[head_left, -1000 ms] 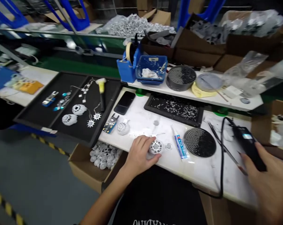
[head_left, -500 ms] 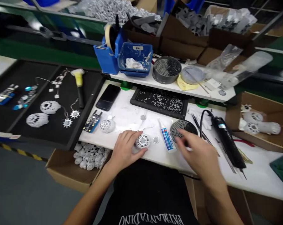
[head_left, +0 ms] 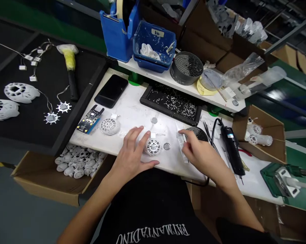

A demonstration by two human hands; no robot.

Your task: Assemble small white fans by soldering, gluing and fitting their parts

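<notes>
My left hand (head_left: 131,154) lies at the table's front edge with thumb and fingers spread beside a round white vented part (head_left: 153,147), holding nothing. My right hand (head_left: 200,149) has its fingers around the white tube (head_left: 181,144), whose printed side now shows small text. Between the hands lies a small round disc (head_left: 166,146), and another disc (head_left: 154,120) is behind the vented part. A second white vented part (head_left: 109,126) and a circuit board (head_left: 89,120) sit to the left. Partly behind my right hand is a round dark tray (head_left: 198,133).
A phone (head_left: 111,90) lies at the back left. Behind is a black tray (head_left: 172,104) of small white bits, under a shelf with blue bins (head_left: 154,44). A black tool (head_left: 233,149) lies right. A cardboard box (head_left: 48,179) of white parts stands below left.
My right hand has moved from over the round tray onto the tube and taken hold of it. My left hand has opened wider beside the vented part. The view has shifted.
</notes>
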